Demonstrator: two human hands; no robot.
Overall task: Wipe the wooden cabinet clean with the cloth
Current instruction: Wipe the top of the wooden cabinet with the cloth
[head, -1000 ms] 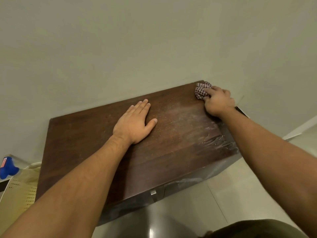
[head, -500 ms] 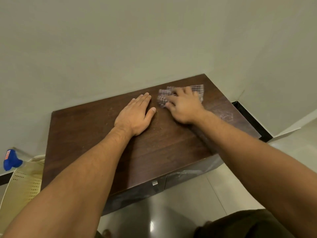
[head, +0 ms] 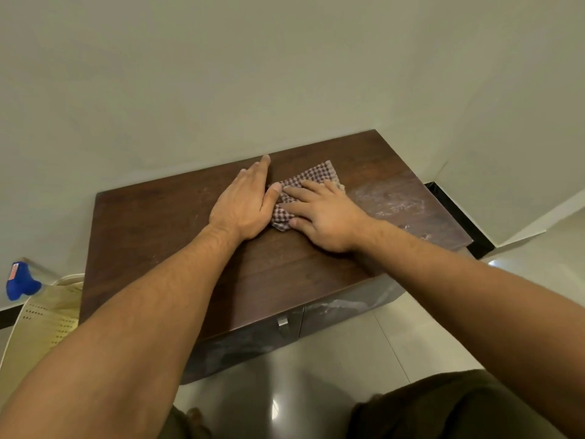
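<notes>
Here, near the centre of the frame, the right hand (head: 323,217) is lying flat on the cloth (head: 308,185), fingers spread and palm bearing down, so that the checked fabric is being pressed against the top of the wooden cabinet (head: 158,223) rather than pinched or lifted. The cloth is sitting partly under this hand, with one corner showing above the fingers toward the back wall and a folded edge showing to the left of the thumb. An open palm is probably being used because it spreads pressure over a wide patch of fabric, which suits wiping a flat board.

The left hand (head: 243,204) is resting just left of the cloth, fingers pressed together and pointing toward the wall, its thumb touching the cloth's left edge. It is holding nothing; its placement suggests that it is bracing the person's weight while they are leaning over the cabinet.

To the right of the hands, a pale, streaky film (head: 389,201) is showing on the wood, and similar smears are marking the cabinet front below the top edge, beside a small metal handle (head: 282,323). The wood to the left is looking darker and cleaner. Judging from this, the job is only partly done.

At the lower left of the frame, a cream perforated basket (head: 41,315) and a blue object (head: 20,282) are standing well apart from the work.
</notes>
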